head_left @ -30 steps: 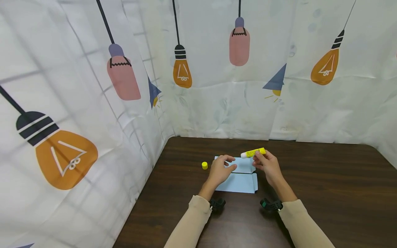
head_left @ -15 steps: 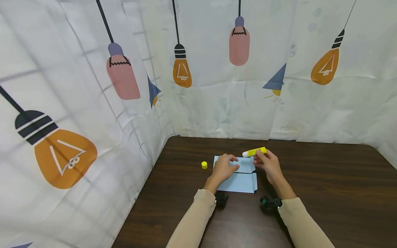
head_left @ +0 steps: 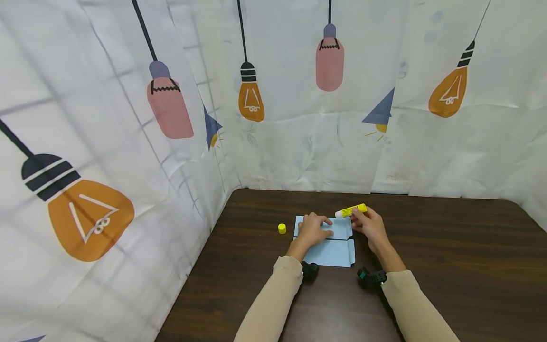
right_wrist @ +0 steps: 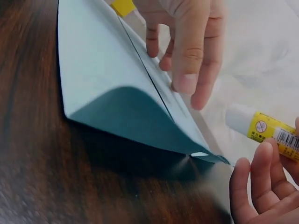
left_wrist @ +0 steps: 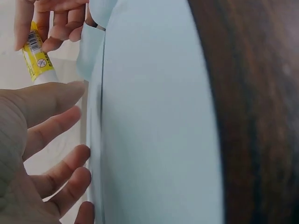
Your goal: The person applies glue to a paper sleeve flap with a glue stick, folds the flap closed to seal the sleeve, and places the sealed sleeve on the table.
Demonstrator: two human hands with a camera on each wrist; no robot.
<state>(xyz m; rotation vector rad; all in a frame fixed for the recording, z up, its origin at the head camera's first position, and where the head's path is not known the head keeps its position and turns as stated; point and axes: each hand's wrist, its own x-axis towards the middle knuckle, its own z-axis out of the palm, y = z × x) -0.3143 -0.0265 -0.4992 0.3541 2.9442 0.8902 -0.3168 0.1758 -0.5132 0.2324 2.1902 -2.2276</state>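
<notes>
Left hand (head_left: pixel 313 231) partly hides blue card (head_left: pixel 330 254); touching, perhaps.

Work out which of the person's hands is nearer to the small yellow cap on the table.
Left. The left hand is over the blue paper, to the right of the yellow cap; the right hand, holding the glue stick, is farther right.

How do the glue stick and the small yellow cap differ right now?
The glue stick is long, with a white end; the yellow cap is short, with no white showing. The right hand holds the glue stick; the yellow cap sits on the table. Both show bright yellow.
</notes>
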